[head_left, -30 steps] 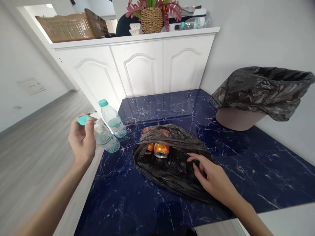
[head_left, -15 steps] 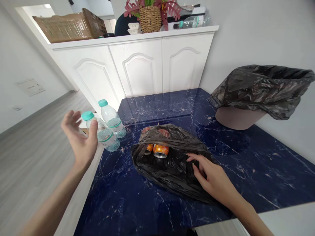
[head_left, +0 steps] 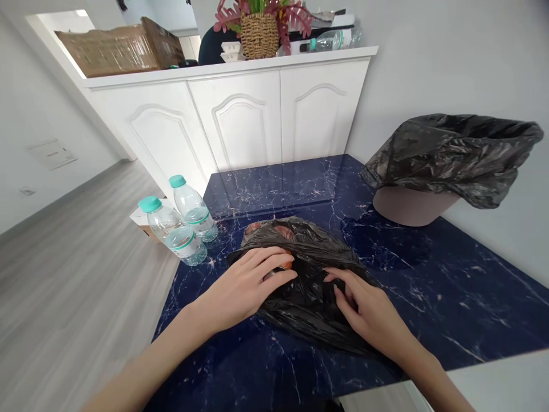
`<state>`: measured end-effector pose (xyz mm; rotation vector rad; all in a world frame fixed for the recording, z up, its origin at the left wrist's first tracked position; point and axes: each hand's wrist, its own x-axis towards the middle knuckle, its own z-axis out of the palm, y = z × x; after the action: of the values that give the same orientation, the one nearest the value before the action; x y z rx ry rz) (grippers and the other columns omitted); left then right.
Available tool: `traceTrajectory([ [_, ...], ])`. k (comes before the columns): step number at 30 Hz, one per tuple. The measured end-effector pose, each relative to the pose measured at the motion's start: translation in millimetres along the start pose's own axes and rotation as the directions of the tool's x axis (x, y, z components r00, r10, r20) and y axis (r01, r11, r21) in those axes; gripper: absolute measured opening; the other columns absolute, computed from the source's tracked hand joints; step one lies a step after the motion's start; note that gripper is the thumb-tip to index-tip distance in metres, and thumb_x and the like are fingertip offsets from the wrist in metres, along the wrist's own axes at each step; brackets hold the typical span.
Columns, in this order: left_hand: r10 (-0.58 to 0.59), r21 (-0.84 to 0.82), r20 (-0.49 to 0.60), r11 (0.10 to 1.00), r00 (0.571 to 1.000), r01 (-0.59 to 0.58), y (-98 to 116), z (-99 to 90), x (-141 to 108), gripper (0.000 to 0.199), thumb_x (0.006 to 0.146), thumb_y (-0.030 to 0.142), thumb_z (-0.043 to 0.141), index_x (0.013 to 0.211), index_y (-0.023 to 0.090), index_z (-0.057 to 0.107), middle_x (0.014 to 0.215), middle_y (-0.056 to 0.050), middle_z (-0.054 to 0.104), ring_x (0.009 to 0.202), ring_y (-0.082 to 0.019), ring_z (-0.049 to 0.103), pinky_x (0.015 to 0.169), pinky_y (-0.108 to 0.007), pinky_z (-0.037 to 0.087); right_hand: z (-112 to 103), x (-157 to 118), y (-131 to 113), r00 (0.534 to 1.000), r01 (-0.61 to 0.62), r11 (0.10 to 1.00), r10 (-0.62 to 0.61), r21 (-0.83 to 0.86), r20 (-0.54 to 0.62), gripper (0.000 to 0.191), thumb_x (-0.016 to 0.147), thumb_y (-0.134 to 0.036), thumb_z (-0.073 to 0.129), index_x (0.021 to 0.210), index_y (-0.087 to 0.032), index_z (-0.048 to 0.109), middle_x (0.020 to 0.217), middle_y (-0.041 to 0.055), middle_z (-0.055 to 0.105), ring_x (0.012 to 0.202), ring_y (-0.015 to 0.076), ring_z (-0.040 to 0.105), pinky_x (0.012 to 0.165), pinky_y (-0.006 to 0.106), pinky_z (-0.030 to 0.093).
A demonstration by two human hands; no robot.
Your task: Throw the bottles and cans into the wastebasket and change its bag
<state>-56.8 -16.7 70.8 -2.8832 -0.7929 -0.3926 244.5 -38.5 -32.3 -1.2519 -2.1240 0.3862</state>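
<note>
A black plastic bag [head_left: 309, 320] lies on its side on the dark blue marbled table, its mouth towards me. My left hand [head_left: 253, 280] is at the mouth, its fingers over and its thumb in front of an orange drink can [head_left: 286, 264] that shows only partly between them. Other reddish cans show dimly through the plastic behind. On the bag's right side, my right hand [head_left: 364, 303] has its fingers curled with the plastic pinched in them. Two clear bottles with teal caps, a nearer bottle [head_left: 175, 232] and a farther bottle [head_left: 195, 209], stand at the table's left edge.
A bin [head_left: 416, 206] lined with a black bag [head_left: 454, 160] stands at the right by the wall. Behind the table [head_left: 274, 189] is a white cabinet [head_left: 240, 123] bearing a cardboard box [head_left: 115, 48], a wicker plant basket [head_left: 259, 35] and a lying bottle [head_left: 332, 40].
My left hand has moved right and down, from beside the bottles to the cans in the bag's mouth, closing round one. My right hand stays in place on the bag.
</note>
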Motion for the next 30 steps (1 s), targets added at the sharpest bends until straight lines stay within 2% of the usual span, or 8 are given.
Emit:
traceTrajectory([
  [3, -0.03, 0.034, 0.108, 0.999, 0.994, 0.027, -7.9, 9.3, -1.1, 0.062, 0.096, -0.004, 0.052, 0.153, 0.02, 0.055, 0.163, -0.013, 0.057, 0.157, -0.034, 0.046, 0.124, -0.052, 0.047, 0.6, 0.3, 0.9, 1.0, -0.004, 1.0, 0.004, 0.008, -0.005, 0.033, 0.109, -0.02, 0.045, 0.139, -0.023, 0.059, 0.101, 0.0047, 0.074, 0.065, 0.0153, 0.067, 0.067, 0.028, 0.055],
  [10, -0.135, 0.081, 0.213, 0.989, 0.968, 0.121, -12.8, 26.7, 1.4, 0.096, 0.081, -0.011, 0.052, 0.169, 0.021, 0.034, 0.165, -0.011, 0.057, 0.145, -0.032, 0.059, 0.12, -0.047, 0.047, 0.7, 0.3, 0.3, 1.0, -0.023, 1.0, 0.023, 0.01, 0.006, 0.034, 0.109, -0.02, 0.044, 0.139, -0.023, 0.059, 0.105, 0.0064, 0.075, 0.064, 0.0144, 0.066, 0.067, 0.029, 0.055],
  [13, -0.144, 0.097, 0.197, 0.987, 0.97, 0.127, -17.1, 33.6, 8.2, 0.086, 0.085, -0.011, 0.051, 0.164, 0.023, 0.043, 0.158, -0.011, 0.064, 0.139, -0.03, 0.065, 0.117, -0.045, 0.049, -0.4, 0.9, -0.9, 1.0, -0.023, 1.0, 0.023, 0.016, -0.001, 0.033, 0.108, -0.02, 0.044, 0.138, -0.023, 0.06, 0.105, 0.0066, 0.076, 0.063, 0.0144, 0.066, 0.066, 0.029, 0.055],
  [18, -0.104, 0.071, 0.164, 0.993, 0.981, 0.093, -24.2, 34.1, 15.3, 0.062, 0.096, -0.005, 0.054, 0.154, 0.016, 0.055, 0.148, -0.013, 0.072, 0.133, -0.03, 0.071, 0.112, -0.041, 0.055, -1.0, 1.5, -0.8, 0.999, -0.033, 0.999, 0.033, 0.03, 0.004, 0.034, 0.108, -0.02, 0.044, 0.138, -0.023, 0.059, 0.107, 0.0067, 0.076, 0.061, 0.0139, 0.065, 0.063, 0.029, 0.054],
  [22, -0.117, -0.062, 0.17, 0.99, 0.978, 0.129, -18.0, 19.3, 11.8, 0.061, 0.099, 0.007, 0.066, 0.157, 0.02, 0.052, 0.15, -0.01, 0.072, 0.129, -0.03, 0.074, 0.112, -0.044, 0.058, -0.1, 1.2, 0.8, 1.0, -0.027, 0.999, 0.027, 0.022, 0.006, 0.035, 0.109, -0.02, 0.045, 0.141, -0.023, 0.057, 0.107, 0.0059, 0.076, 0.065, 0.015, 0.068, 0.068, 0.03, 0.056],
  [26, -0.137, -0.344, 0.066, 0.927, 0.988, 0.152, 1.1, -8.8, 4.4, 0.068, 0.099, 0.023, 0.077, 0.16, 0.029, 0.049, 0.158, -0.007, 0.066, 0.142, -0.027, 0.067, 0.121, -0.044, 0.054, 0.6, 1.0, 1.2, 1.0, -0.014, 1.0, 0.014, 0.004, -0.024, 0.04, 0.11, -0.022, 0.044, 0.149, -0.023, 0.053, 0.111, 0.0073, 0.074, 0.069, 0.016, 0.07, 0.07, 0.031, 0.058],
  [28, -0.19, -0.464, 0.018, 0.868, 0.982, 0.176, 10.1, -26.4, -2.2, 0.076, 0.095, 0.03, 0.084, 0.162, 0.034, 0.048, 0.16, -0.006, 0.064, 0.146, -0.028, 0.064, 0.125, -0.045, 0.053, 0.7, 1.2, 0.8, 0.999, -0.016, 1.0, 0.015, -0.01, -0.044, 0.04, 0.11, -0.023, 0.045, 0.149, -0.022, 0.054, 0.109, 0.0079, 0.074, 0.068, 0.0165, 0.07, 0.067, 0.03, 0.058],
  [30, -0.3, -0.557, -0.015, 0.795, 0.954, 0.241, 14.9, -44.4, -12.7, 0.087, 0.091, 0.032, 0.088, 0.166, 0.037, 0.043, 0.157, -0.009, 0.067, 0.139, -0.031, 0.07, 0.117, -0.046, 0.06, 0.7, 1.3, 0.4, 0.999, -0.017, 1.0, 0.016, -0.015, -0.052, 0.04, 0.11, -0.024, 0.045, 0.148, -0.021, 0.055, 0.105, 0.0076, 0.073, 0.066, 0.0166, 0.069, 0.065, 0.03, 0.058],
])
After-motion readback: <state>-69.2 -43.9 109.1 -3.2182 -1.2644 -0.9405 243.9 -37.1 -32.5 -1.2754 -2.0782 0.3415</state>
